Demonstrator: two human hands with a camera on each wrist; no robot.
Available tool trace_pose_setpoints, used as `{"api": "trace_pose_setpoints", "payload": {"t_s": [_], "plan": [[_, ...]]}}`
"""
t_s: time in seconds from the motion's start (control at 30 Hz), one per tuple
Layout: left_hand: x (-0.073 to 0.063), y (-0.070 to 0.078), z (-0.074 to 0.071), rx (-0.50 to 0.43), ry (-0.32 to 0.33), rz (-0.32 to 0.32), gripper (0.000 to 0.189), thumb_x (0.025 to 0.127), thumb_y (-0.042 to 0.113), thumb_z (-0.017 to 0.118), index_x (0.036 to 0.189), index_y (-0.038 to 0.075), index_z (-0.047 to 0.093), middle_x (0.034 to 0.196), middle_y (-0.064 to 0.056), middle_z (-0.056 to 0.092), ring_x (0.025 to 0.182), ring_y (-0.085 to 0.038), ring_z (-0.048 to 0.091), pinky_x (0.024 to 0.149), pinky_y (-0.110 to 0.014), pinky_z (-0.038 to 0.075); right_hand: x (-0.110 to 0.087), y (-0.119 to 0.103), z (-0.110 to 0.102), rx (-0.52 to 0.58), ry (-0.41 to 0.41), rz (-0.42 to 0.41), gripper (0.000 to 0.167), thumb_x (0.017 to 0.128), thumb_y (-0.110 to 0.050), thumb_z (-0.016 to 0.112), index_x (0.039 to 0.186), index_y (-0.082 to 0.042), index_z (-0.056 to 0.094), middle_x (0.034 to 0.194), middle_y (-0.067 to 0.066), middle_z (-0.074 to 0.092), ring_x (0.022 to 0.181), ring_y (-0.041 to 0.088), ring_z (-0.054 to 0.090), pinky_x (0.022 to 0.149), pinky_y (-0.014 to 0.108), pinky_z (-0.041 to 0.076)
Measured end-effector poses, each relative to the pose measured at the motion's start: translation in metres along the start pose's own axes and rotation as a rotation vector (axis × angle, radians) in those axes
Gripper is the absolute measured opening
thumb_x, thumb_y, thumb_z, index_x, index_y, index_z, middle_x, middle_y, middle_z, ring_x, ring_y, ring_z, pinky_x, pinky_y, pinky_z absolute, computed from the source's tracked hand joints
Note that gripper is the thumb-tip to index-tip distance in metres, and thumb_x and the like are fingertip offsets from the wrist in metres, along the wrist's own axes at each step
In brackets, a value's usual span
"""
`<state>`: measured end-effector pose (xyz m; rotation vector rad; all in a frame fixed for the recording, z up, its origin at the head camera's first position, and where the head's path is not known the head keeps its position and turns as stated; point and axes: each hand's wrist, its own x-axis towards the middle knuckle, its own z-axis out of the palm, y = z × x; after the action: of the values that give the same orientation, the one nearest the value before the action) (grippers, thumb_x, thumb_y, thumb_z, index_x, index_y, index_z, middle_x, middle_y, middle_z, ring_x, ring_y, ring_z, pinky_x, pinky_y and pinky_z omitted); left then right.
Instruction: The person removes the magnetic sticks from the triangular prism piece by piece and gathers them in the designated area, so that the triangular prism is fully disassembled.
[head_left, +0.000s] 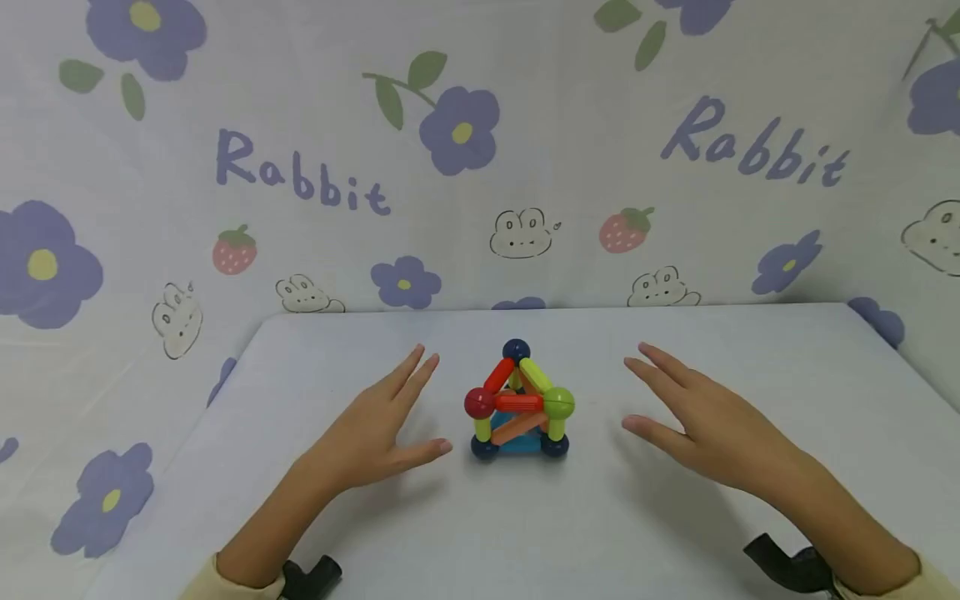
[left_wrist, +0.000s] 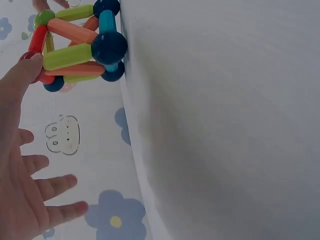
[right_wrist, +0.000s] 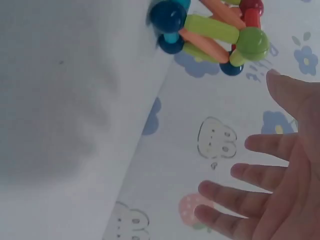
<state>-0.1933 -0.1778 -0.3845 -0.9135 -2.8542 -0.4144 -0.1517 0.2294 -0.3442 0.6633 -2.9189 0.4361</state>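
Observation:
A small frame built of coloured rods and balls (head_left: pixel 519 403) stands on the white table, between my two hands. Its balls are dark blue, red and lime green; the rods are red, orange, lime and blue. To its left hovers my left hand (head_left: pixel 375 429), fingers spread and apart from the frame. My right hand (head_left: pixel 708 429) is held on the other side, farther off, its fingers also extended and holding nothing. Both wrist views show the rod-and-ball frame (left_wrist: pixel 75 57) beyond the thumb, with the right palm (right_wrist: pixel 285 200) bare.
The white table (head_left: pixel 525 533) reaches back to a cloth backdrop (head_left: pixel 562 150) printed with purple flowers, rabbits, strawberries and lettering. Black curved pieces (head_left: pixel 787 567) sit by each wrist, near the beige sleeves.

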Motion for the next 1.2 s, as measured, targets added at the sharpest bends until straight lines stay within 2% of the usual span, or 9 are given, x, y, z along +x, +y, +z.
{"api": "trace_pose_setpoints", "payload": {"t_s": [0.1,0.2,0.3,0.47,0.73,0.87,1.0,1.2], "plan": [[0.007,0.007,0.0,-0.059,0.022,0.017,0.097,0.087,0.068,0.063,0.162,0.031,0.014,0.163,-0.001,0.026,0.134,-0.026,0.049,0.095,-0.048,0.051,0.008,-0.01,0.002,-0.001,0.06,-0.06,0.066,0.096,-0.048,0.065,0.147,-0.01,0.049,0.15,0.016,0.046,0.129,0.039,0.051,0.093,0.058,0.05],[0.013,0.014,0.001,-0.106,0.047,0.033,0.088,0.087,0.057,0.07,0.158,0.029,0.027,0.149,0.002,0.044,0.118,-0.019,0.061,0.081,-0.035,0.057,0.015,-0.018,0.007,-0.01,0.133,-0.133,0.057,0.092,-0.037,0.073,0.139,-0.009,0.057,0.139,0.014,0.056,0.123,0.035,0.057,0.09,0.053,0.053],[0.018,0.019,0.003,-0.151,0.07,0.059,0.078,0.087,0.049,0.074,0.152,0.026,0.039,0.133,0.005,0.051,0.102,-0.011,0.063,0.071,-0.024,0.055,0.022,-0.024,0.011,-0.009,0.189,-0.209,0.052,0.087,-0.028,0.08,0.132,-0.009,0.063,0.132,0.012,0.061,0.119,0.031,0.06,0.088,0.049,0.055],[0.024,0.027,0.005,-0.199,0.093,0.1,0.069,0.085,0.039,0.08,0.144,0.023,0.049,0.118,0.006,0.058,0.094,-0.007,0.061,0.07,-0.023,0.055,0.032,-0.033,0.016,0.004,0.236,-0.316,0.048,0.08,-0.018,0.085,0.124,-0.009,0.067,0.122,0.009,0.064,0.111,0.026,0.062,0.086,0.042,0.057],[0.038,0.039,0.01,-0.225,0.048,0.105,0.066,0.083,0.036,0.083,0.14,0.02,0.053,0.105,0.008,0.065,0.086,-0.005,0.061,0.067,-0.019,0.053,0.043,-0.049,0.024,0.057,0.176,-0.341,0.042,0.076,-0.014,0.089,0.113,-0.012,0.07,0.106,-0.001,0.063,0.091,0.013,0.063,0.076,0.027,0.057],[0.044,0.043,0.01,-0.22,0.065,0.158,0.062,0.083,0.032,0.083,0.137,0.019,0.056,0.104,0.007,0.067,0.086,-0.006,0.061,0.071,-0.023,0.055,0.048,-0.055,0.026,0.066,0.16,-0.358,0.04,0.076,-0.014,0.089,0.111,-0.012,0.071,0.101,-0.002,0.062,0.082,0.01,0.061,0.07,0.022,0.055],[0.049,0.044,0.01,-0.215,0.079,0.199,0.057,0.084,0.028,0.084,0.134,0.018,0.058,0.105,0.005,0.068,0.086,-0.007,0.059,0.073,-0.025,0.056,0.054,-0.064,0.025,0.01,0.139,-0.376,0.036,0.076,-0.016,0.089,0.107,-0.012,0.07,0.094,-0.001,0.059,0.075,0.01,0.058,0.065,0.019,0.053],[0.052,0.049,0.009,-0.206,0.046,0.19,0.056,0.085,0.023,0.083,0.135,0.019,0.057,0.108,0.005,0.069,0.088,-0.006,0.06,0.074,-0.02,0.053,0.057,-0.081,0.015,-0.146,0.066,-0.329,0.036,0.076,-0.016,0.089,0.101,-0.007,0.065,0.084,0.002,0.056,0.067,0.013,0.055,0.061,0.022,0.053]]}}
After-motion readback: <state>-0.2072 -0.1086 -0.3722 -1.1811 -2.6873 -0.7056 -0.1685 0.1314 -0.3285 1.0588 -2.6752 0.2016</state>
